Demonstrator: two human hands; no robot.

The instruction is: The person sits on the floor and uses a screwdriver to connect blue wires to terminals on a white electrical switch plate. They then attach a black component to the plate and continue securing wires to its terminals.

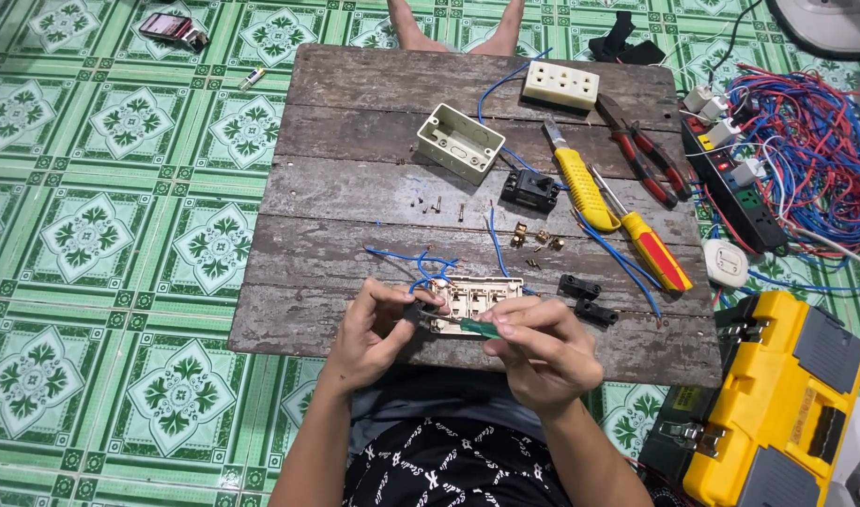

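My left hand [374, 333] grips the left end of a cream switch plate [472, 300] with blue wires [421, 263] sprouting from it, held over the near edge of a worn wooden board [355, 188]. My right hand [543, 349] holds a small green-handled screwdriver [477, 328], its tip pointing left against the plate's underside. Loose screws [435, 202] and brass terminals [535, 238] lie on the board just beyond the plate.
On the board: a cream wall box [460, 141], a cream socket [561, 84], a black module [530, 190], a yellow utility knife [580, 183], a yellow-red screwdriver [653, 246], red pliers [646, 150]. A power strip [735, 192], tangled wires [815, 141] and a yellow toolbox [787, 399] sit right.
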